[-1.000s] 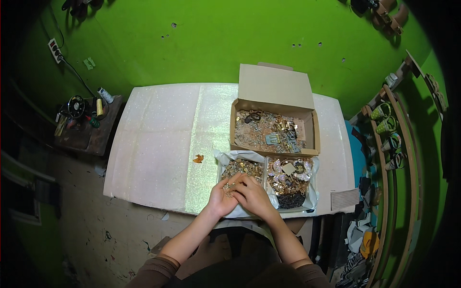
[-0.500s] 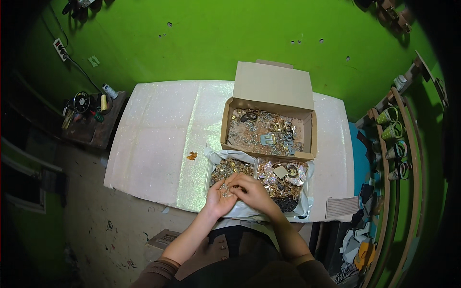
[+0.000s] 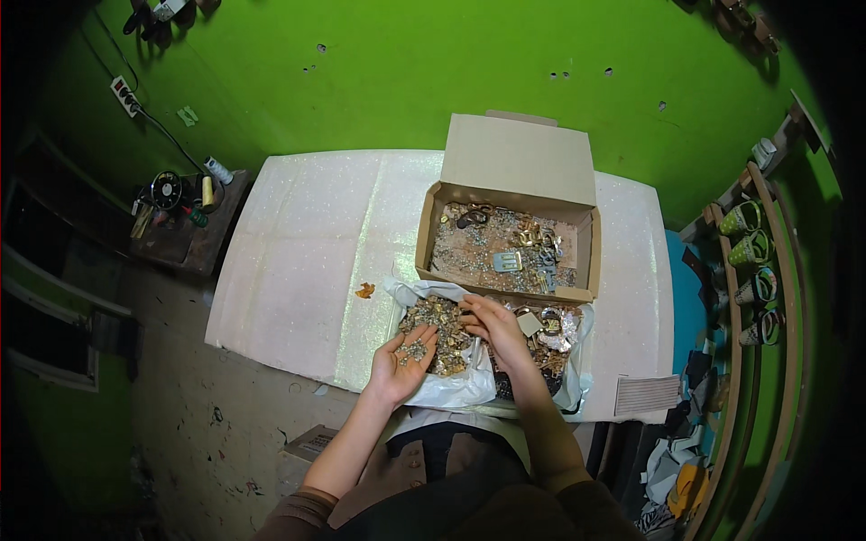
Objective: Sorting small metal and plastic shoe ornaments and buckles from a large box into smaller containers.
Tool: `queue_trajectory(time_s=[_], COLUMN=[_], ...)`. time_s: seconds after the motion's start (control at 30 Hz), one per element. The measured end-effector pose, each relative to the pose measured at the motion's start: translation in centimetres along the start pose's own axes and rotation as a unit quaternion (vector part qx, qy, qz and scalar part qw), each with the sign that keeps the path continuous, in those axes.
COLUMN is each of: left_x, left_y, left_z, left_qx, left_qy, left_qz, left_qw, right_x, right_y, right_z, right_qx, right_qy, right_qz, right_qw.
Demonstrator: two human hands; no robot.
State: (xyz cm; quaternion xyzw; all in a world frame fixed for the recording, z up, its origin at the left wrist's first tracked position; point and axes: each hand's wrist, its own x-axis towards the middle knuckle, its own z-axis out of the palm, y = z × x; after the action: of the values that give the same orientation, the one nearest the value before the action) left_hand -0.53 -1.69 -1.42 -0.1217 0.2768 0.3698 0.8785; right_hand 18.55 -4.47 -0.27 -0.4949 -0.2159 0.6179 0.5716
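Note:
Palm up, my left hand [image 3: 391,376] carries a small heap of tiny shiny metal pieces [image 3: 412,352] at the near left edge of a lined tray. Its fingers are stretched out flat. My right hand [image 3: 502,335] hovers between the two tray sections with its fingers apart, and nothing shows in it. Many small gold and silver metal pieces [image 3: 444,325] fill the left section, which has a white plastic liner [image 3: 451,391]. Larger shiny ornaments [image 3: 561,335] and dark pieces lie in the right section, partly hidden by my right hand and forearm.
Behind the trays stands an open cardboard box [image 3: 518,160] with loose metal fittings and a pale blue buckle-like piece [image 3: 507,261]. An orange-brown scrap [image 3: 364,290] lies on the glittery white table cover [image 3: 298,243]. A striped card [image 3: 648,394] is at right, beside a rack with sandals [image 3: 750,248].
My right hand has left my left palm, moving up and right with its fingers spreading. My left hand has shifted slightly left, uncovering the heap and more of the left section.

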Motion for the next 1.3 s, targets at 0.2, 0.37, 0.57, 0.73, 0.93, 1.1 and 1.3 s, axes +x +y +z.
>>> queue_trajectory(time_s=[0.2, 0.37, 0.57, 0.73, 0.93, 1.1, 1.3], left_x=[0.3, 0.9, 1.0, 1.1, 0.7, -0.7, -1.9], left_y=[0.8, 1.3, 1.1, 1.5, 1.9, 2.2, 3.4], left_z=[0.4, 1.6, 3.0, 3.0, 3.0, 3.2, 3.0], left_qx=[0.037, 0.089, 0.256, 0.323, 0.397, 0.454, 0.423], left_qy=[-0.003, -0.024, -0.104, -0.111, -0.122, -0.122, -0.136], left_qz=[-0.024, -0.054, -0.002, -0.001, 0.003, -0.001, -0.073], left_qw=[0.999, 0.994, 0.961, 0.94, 0.909, 0.883, 0.893], right_x=[-0.8, -2.4, -3.4, -4.0, -4.2, -4.4, -4.7], right_y=[0.8, 1.8, 2.9, 3.7, 3.7, 3.8, 3.3], right_z=[-1.5, -0.6, 0.7, 1.6, 2.0, 2.2, 2.2], right_qx=[0.021, 0.016, -0.015, -0.014, -0.017, -0.023, -0.024], right_qy=[0.02, 0.019, 0.028, 0.039, 0.058, 0.078, 0.089], right_qz=[-0.02, -0.024, -0.015, -0.027, -0.031, -0.034, -0.05], right_qw=[0.999, 0.999, 0.999, 0.999, 0.998, 0.996, 0.994])
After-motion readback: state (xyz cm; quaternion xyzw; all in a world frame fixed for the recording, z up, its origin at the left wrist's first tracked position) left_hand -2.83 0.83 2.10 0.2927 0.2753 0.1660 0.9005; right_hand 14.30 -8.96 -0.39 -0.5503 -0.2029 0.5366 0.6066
